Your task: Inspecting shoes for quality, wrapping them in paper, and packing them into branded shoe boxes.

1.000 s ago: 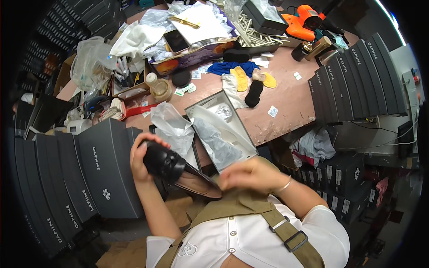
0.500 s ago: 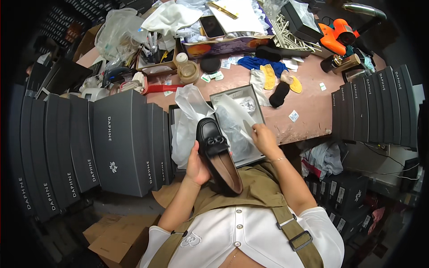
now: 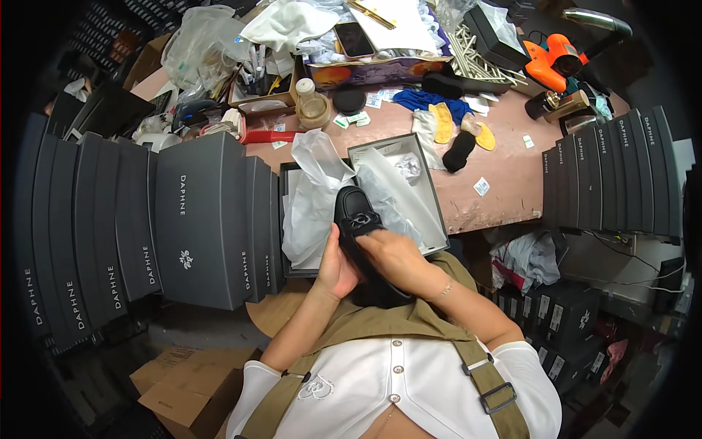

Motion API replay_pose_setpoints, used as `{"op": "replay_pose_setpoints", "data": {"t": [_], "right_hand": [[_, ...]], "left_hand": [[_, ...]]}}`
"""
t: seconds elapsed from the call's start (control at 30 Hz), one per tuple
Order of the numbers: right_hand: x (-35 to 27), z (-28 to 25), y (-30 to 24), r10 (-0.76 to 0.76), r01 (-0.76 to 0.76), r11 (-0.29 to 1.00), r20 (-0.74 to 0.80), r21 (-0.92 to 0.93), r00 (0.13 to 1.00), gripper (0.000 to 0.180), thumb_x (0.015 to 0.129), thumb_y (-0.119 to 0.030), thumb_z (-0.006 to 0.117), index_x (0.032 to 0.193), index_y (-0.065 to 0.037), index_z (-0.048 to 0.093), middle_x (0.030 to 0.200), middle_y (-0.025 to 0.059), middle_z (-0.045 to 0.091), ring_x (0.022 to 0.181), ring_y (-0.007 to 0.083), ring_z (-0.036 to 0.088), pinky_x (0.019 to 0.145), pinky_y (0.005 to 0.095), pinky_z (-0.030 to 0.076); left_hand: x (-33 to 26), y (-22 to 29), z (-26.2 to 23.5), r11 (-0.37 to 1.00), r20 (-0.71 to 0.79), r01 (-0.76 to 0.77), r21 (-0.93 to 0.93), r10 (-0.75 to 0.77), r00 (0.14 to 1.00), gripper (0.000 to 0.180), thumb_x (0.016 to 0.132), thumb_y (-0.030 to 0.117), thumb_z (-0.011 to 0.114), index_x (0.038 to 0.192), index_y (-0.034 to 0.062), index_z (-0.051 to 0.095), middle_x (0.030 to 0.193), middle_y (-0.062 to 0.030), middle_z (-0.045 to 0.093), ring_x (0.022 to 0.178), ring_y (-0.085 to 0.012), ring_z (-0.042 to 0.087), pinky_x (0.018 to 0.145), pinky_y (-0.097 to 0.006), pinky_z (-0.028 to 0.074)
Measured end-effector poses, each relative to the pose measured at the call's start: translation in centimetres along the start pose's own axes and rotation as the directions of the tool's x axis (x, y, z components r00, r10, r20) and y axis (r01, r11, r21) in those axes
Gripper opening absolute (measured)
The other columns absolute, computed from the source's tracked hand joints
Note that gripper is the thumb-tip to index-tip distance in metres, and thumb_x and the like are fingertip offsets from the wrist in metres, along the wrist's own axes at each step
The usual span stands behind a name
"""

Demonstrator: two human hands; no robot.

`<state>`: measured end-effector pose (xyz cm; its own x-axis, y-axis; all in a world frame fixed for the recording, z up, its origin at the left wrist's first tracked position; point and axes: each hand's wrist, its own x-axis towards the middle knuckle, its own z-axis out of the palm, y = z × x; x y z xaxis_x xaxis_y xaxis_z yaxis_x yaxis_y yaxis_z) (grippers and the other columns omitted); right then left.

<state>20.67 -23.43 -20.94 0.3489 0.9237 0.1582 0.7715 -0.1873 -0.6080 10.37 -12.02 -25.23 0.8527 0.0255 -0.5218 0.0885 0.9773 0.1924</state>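
A black loafer [image 3: 354, 202] with a buckle-like ornament across its front is tilted over my lap, its toe pointing away from me. My left hand [image 3: 338, 268] is wrapped round its left side. My right hand [image 3: 397, 254] reaches into the loafer's opening from the right, and its fingertips are hidden inside. Just beyond the hands lies an open dark grey shoebox [image 3: 434, 189]. Crumpled white tissue paper [image 3: 308, 219] fills its left part. Something bluish-grey under thin wrapping [image 3: 391, 201] lies in the right part, beside a small crumpled white wad [image 3: 409, 167].
Grey shoeboxes stand in rows on the left [image 3: 201, 227] and on the right [image 3: 625, 175]. Behind lie a glass jar [image 3: 313, 110], a phone [image 3: 355, 39], yellow insole-shaped pads [image 3: 442, 123] and an orange heat-gun-like tool [image 3: 553, 62]. An open cardboard carton [image 3: 194, 384] stands low at the left.
My right hand has left the thin wrapping at the box's right side and moved left into the loafer. The loafer has shifted slightly right, still in my left hand.
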Motion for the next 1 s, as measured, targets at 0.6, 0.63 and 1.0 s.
{"op": "replay_pose_setpoints", "data": {"t": [0.6, 0.63, 1.0], "right_hand": [[6.1, -0.8, 19.0, 0.127, -0.021, 0.688, 0.092, -0.725, 0.988, 0.026, 0.081, -0.013, 0.054, 0.102, -0.002, 0.064, 0.094, 0.0123, 0.065, 0.11, 0.032, 0.052, 0.104, 0.057, 0.028], [5.4, 1.2, 20.9, 0.062, 0.02, 0.64, 0.077, -0.768, 0.995, 0.025, 0.082, -0.013, 0.052, 0.101, -0.002, 0.065, 0.096, 0.0119, 0.065, 0.112, 0.0326, 0.051, 0.106, 0.0594, 0.024], [3.9, -7.2, 11.4, 0.389, -0.368, 0.881, -0.011, 0.297, 0.921, 0.031, 0.071, -0.014, 0.069, 0.098, -0.005, 0.056, 0.09, 0.0108, 0.057, 0.094, 0.0292, 0.055, 0.085, 0.0402, 0.045]], "left_hand": [[1.0, -1.7, -0.4, 0.983, -0.097, -0.018, 0.182, 0.037, 0.995, 0.055, 0.083, 0.024, 0.073, 0.127, 0.0046, 0.048, 0.119, -0.0088, 0.056, 0.111, -0.0227, 0.055, 0.098, -0.04, 0.044], [0.8, -1.5, -0.2, 0.972, -0.086, -0.013, 0.233, 0.034, 0.996, 0.053, 0.083, 0.022, 0.072, 0.127, 0.0044, 0.048, 0.118, -0.0085, 0.057, 0.11, -0.0221, 0.055, 0.097, -0.04, 0.044], [1.8, -2.4, -2.5, 0.952, -0.259, -0.177, 0.249, 0.241, 0.935, 0.056, 0.09, 0.02, 0.061, 0.135, 0.0088, 0.03, 0.118, -0.0103, 0.054, 0.106, -0.0207, 0.056, 0.089, -0.036, 0.049]]}}
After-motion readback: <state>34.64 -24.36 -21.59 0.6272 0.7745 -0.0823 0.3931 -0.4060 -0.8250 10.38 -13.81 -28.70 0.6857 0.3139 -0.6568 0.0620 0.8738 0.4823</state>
